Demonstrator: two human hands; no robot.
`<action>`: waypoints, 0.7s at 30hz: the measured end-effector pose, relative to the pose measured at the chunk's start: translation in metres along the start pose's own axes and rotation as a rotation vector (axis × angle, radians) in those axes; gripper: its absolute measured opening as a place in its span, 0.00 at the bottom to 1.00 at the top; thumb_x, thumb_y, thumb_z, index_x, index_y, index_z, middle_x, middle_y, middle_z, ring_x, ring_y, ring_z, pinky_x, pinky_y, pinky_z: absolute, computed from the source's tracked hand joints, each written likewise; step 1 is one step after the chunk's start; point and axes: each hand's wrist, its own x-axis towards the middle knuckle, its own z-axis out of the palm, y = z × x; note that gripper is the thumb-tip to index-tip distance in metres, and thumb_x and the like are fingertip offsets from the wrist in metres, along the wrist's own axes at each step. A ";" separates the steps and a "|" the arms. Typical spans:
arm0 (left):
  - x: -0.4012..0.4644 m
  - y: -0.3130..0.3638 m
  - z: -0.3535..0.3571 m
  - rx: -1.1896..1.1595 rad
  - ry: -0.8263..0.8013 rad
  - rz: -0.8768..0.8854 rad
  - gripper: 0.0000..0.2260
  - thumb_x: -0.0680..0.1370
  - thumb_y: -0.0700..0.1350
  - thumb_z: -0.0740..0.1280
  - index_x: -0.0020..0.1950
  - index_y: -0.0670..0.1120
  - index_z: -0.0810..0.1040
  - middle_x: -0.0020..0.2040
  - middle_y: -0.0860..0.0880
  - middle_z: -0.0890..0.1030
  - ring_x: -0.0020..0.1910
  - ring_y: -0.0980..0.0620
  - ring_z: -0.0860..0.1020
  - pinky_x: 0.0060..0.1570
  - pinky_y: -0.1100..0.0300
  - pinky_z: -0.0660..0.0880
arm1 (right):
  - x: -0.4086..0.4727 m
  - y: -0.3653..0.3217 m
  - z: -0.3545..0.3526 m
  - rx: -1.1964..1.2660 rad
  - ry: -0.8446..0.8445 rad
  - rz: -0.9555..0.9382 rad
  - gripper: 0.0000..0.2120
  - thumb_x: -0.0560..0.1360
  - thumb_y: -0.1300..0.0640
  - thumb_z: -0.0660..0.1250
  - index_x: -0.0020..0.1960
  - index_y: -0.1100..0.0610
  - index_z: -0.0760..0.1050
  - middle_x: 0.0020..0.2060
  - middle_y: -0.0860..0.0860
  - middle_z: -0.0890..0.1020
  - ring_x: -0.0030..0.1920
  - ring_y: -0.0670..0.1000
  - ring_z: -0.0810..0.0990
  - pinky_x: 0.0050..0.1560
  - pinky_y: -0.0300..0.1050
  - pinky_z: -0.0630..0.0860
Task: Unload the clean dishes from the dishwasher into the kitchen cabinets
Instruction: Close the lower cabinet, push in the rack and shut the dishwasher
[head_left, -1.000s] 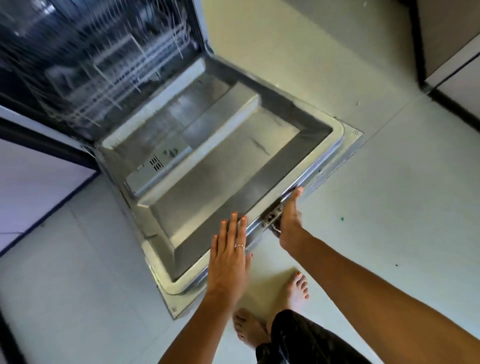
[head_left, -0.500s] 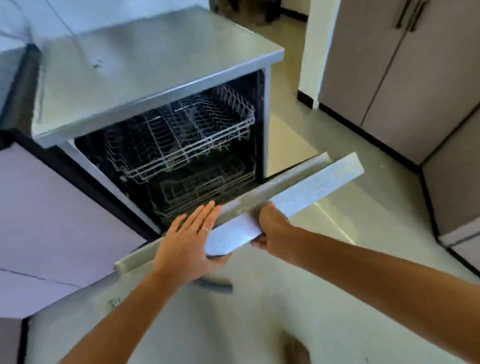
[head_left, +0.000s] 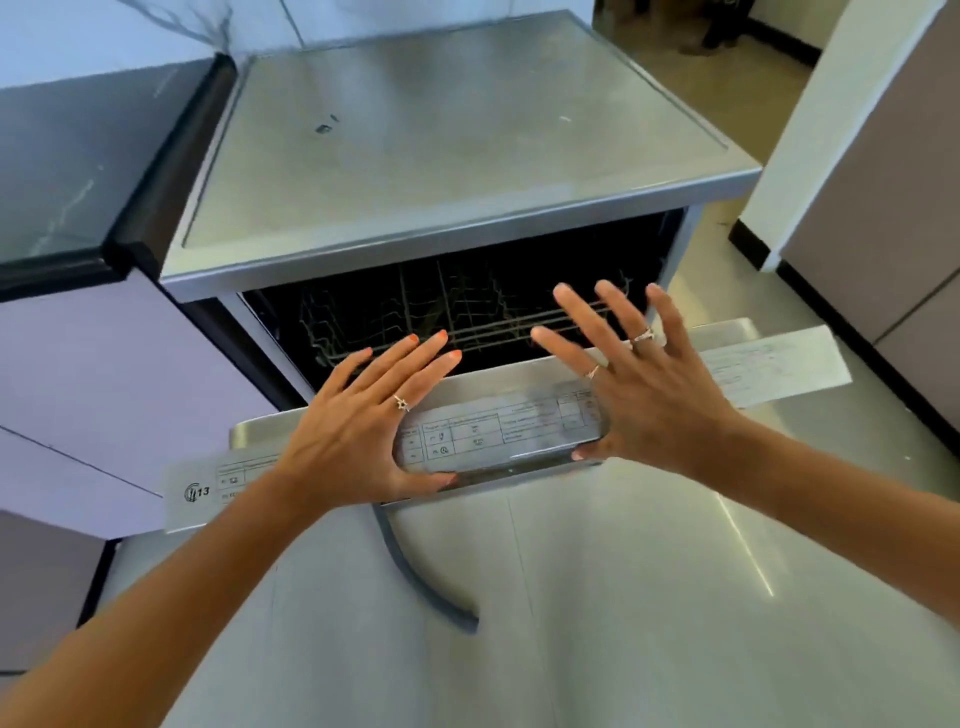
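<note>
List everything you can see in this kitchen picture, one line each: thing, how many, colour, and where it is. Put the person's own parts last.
dishwasher: one, silver-grey, centre
dishwasher door: one, silver-grey, partly raised under the hands
wire rack: one seen, grey, inside the dark opening; no dishes visible on it
label sticker: one, white with printed tables, along the door's top edge
countertop: one, dark, left of the dishwasher
cabinets: several, pale mauve-grey, left and right
floor: pale tiles, far right
rings: three, silver, one on the left hand, two on the right
left hand: open, flat on the door edge
right hand: open, fingers spread, at the door edge
</note>
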 end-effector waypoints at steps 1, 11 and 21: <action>0.003 -0.003 -0.001 0.004 0.017 -0.016 0.46 0.66 0.73 0.62 0.77 0.51 0.56 0.78 0.52 0.55 0.77 0.52 0.54 0.73 0.48 0.55 | 0.008 0.005 0.002 0.016 -0.008 0.040 0.59 0.52 0.29 0.73 0.76 0.50 0.55 0.77 0.56 0.54 0.75 0.61 0.54 0.71 0.67 0.53; 0.088 -0.068 -0.025 0.136 0.074 -0.328 0.57 0.60 0.72 0.69 0.78 0.48 0.45 0.79 0.49 0.46 0.77 0.46 0.48 0.74 0.45 0.47 | 0.123 0.052 0.003 0.081 0.005 0.164 0.60 0.60 0.30 0.71 0.78 0.52 0.41 0.77 0.57 0.43 0.77 0.59 0.42 0.74 0.61 0.40; 0.132 -0.087 -0.026 0.072 -0.077 -0.376 0.50 0.67 0.63 0.72 0.78 0.48 0.47 0.79 0.50 0.48 0.78 0.48 0.48 0.74 0.49 0.49 | 0.172 0.064 0.003 0.177 -0.004 0.063 0.44 0.65 0.44 0.75 0.73 0.63 0.62 0.71 0.63 0.66 0.71 0.62 0.67 0.72 0.53 0.60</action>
